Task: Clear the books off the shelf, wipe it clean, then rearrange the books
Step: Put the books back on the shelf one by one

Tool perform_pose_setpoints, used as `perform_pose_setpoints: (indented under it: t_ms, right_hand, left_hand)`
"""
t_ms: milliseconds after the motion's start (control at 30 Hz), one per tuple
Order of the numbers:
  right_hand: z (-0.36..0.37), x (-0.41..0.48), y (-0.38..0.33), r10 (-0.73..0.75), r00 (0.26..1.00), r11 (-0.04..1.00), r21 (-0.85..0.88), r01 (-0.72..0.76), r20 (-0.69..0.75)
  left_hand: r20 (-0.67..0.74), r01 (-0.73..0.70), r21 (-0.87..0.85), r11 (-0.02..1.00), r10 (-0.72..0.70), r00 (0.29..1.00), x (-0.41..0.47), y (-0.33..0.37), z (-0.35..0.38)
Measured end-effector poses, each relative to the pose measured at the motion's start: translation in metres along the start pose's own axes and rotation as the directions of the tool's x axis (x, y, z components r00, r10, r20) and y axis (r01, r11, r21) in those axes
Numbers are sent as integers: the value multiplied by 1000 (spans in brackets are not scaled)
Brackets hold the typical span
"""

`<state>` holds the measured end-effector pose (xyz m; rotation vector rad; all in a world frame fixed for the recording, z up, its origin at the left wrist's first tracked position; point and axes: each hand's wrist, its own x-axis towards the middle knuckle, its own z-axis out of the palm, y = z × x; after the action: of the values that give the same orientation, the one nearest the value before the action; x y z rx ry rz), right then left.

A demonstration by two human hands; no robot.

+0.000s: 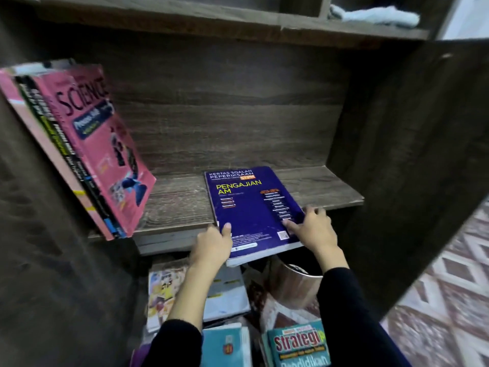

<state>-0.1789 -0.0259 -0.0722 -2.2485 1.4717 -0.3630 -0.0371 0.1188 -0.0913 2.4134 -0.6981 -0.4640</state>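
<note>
A dark blue book [248, 205] titled "Pengajian Am" lies flat on the brown wooden shelf [322, 189], its near end sticking out over the shelf's front edge. My left hand [214, 245] grips its near left corner, thumb on the cover. My right hand [312, 229] holds its near right edge, fingers on the cover. Several books lean against the shelf's left wall, a pink "Science" book [105, 144] facing outward.
A light blue cloth [375, 14] lies on the shelf above, at the right. Below the shelf are piled books, among them a teal "Strategi" book [299, 345] and a light blue book [227, 345], beside a shiny metal container [293, 284]. Patterned floor [447, 287] shows at right.
</note>
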Motion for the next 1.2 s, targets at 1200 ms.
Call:
perform_pose_setpoints:
  t_ms: [1200]
  right_hand:
    - [-2, 0, -7, -101, 913, 416, 850, -321, 395]
  left_hand:
    - [228, 96, -711, 696, 100, 968, 26, -28, -17]
